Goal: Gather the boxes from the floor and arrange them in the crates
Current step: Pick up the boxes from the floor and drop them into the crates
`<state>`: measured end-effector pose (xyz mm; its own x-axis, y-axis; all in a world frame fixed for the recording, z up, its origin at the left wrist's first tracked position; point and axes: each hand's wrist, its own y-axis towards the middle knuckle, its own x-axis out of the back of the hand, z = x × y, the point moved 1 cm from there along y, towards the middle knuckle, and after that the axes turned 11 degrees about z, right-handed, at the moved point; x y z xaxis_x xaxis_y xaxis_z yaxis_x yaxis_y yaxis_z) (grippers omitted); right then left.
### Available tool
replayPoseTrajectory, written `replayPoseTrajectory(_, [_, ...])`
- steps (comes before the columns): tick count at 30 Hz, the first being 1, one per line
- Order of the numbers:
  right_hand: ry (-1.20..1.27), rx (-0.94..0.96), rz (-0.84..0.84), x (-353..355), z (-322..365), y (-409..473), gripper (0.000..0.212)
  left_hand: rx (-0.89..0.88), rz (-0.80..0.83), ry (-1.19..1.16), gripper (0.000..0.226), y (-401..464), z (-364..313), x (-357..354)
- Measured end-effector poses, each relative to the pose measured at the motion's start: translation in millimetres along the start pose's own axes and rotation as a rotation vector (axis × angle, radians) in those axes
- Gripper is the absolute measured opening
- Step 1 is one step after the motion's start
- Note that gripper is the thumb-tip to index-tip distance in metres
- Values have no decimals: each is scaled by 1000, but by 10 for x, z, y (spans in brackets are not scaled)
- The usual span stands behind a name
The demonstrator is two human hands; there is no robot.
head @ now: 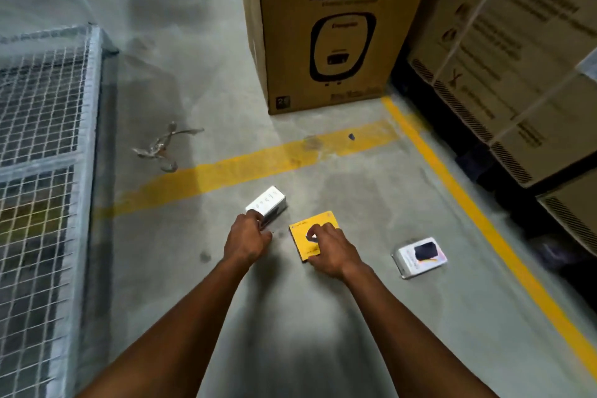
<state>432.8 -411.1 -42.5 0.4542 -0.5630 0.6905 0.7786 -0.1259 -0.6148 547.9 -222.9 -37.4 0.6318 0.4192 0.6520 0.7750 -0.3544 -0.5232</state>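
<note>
Boxes [267, 203] w/ both hands [247, 237]

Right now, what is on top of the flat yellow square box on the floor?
The right hand rests on the flat yellow square box, fingers curled over its printed top, covering its near corner.

L hand [247, 237]: arm out, fingers curled, gripping | R hand [329, 249]: arm out, fingers curled, gripping

Matt, scuffed concrete floor [371, 203]; brown corrugated cardboard carton [323, 42]; galvanised wire-mesh cage [38, 126]; smooth card yellow box [310, 223].
</note>
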Motion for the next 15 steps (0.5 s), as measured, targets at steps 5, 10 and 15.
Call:
replayPoseTrajectory(5, [-337,32,72,-105,-297,631,83,-34,-61,187,57,540,266,-267])
replayPoseTrajectory(10, [-508,74,36,-11,-436,1028,113,-104,-77,349,68,944,268,-341])
replayPoseTrajectory(15, [-697,63,135,-382,-561,1320,151,-104,-32,415,72,1112,400,-473])
